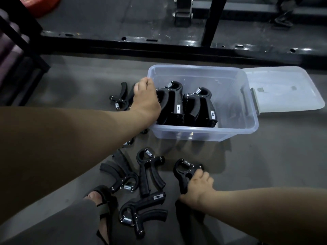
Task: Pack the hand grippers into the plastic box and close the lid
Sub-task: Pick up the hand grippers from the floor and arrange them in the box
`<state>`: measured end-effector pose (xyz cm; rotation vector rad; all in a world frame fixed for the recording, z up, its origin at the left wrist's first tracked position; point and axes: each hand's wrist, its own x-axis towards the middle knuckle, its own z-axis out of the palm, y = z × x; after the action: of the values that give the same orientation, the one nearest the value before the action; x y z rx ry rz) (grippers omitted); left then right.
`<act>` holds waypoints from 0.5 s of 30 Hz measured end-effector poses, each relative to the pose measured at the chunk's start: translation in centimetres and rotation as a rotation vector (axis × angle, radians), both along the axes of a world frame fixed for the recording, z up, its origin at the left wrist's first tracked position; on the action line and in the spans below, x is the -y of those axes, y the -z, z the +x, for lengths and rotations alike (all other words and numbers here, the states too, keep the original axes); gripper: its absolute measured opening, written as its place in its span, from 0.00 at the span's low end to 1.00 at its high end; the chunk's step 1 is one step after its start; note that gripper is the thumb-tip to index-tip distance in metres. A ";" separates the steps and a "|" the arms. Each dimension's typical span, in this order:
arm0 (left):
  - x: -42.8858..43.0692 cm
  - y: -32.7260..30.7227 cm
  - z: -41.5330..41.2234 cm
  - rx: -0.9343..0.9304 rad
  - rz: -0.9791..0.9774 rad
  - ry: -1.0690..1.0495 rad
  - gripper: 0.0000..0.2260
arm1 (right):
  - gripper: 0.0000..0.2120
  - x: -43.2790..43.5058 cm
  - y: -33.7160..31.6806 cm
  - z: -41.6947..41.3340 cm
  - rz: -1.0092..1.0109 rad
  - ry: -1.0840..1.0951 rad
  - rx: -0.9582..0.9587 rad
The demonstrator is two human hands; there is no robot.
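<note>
The clear plastic box (235,103) stands open on the grey floor, its lid (283,89) lying flat to the right. Several black hand grippers (178,103) stand packed in its left half. My left hand (145,99) lies over the box's left wall, thumb outside at the far corner and fingers hidden inside, gripping the wall. My right hand (198,188) grips the handles of a hand gripper (185,170) on the floor in front of the box. Several loose grippers (148,172) lie on the floor near my foot, and others (118,98) lie left of the box.
My sandalled foot (99,197) is at the bottom centre, beside the loose grippers. A black metal rack base (159,45) runs across the floor behind the box. A dark frame (21,43) stands at the far left, with a red object (42,6) beyond it.
</note>
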<state>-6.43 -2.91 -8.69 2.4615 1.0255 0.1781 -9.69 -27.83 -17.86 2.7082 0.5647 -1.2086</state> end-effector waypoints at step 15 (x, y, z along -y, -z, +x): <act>-0.2 0.1 -0.1 0.008 -0.010 0.009 0.30 | 0.31 -2.1 -18.0 13.8 0.803 0.527 -1.416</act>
<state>-6.49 -2.76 -8.81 2.4541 1.0093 0.1791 4.08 -25.76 0.13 1.9168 0.4484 -3.6618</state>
